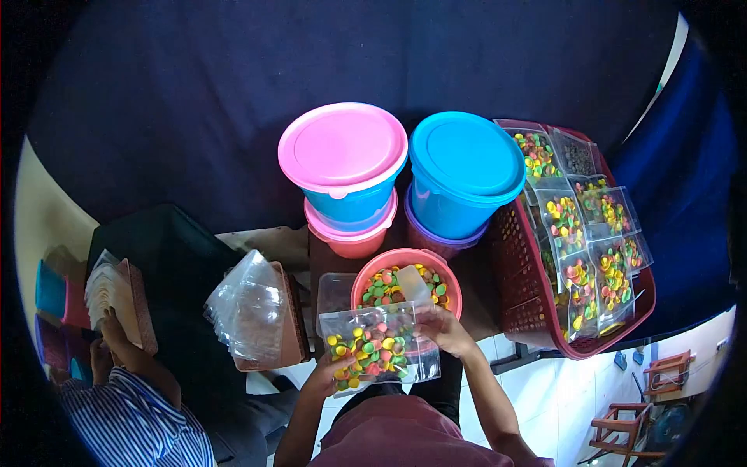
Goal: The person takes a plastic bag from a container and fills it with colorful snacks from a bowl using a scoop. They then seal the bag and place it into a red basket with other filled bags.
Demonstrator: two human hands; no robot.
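Observation:
A clear plastic bag of small round pieces in yellow, green and pink is held in front of my body. My left hand grips its lower left side, with the fingers partly behind the plastic. At the bag's right side, my right hand is closed on the edge. Just beyond the bag stands a pink bowl filled with the same coloured pieces. A pale, flat-looking piece, perhaps a scoop, rests in the bowl. The bag hides the bowl's near part.
Lidded buckets, pink-topped and blue-topped, stand stacked behind the bowl. A dark red basket at right holds several filled bags. Empty clear bags lie in a basket at left. Farther left, a person in a striped sleeve handles bags.

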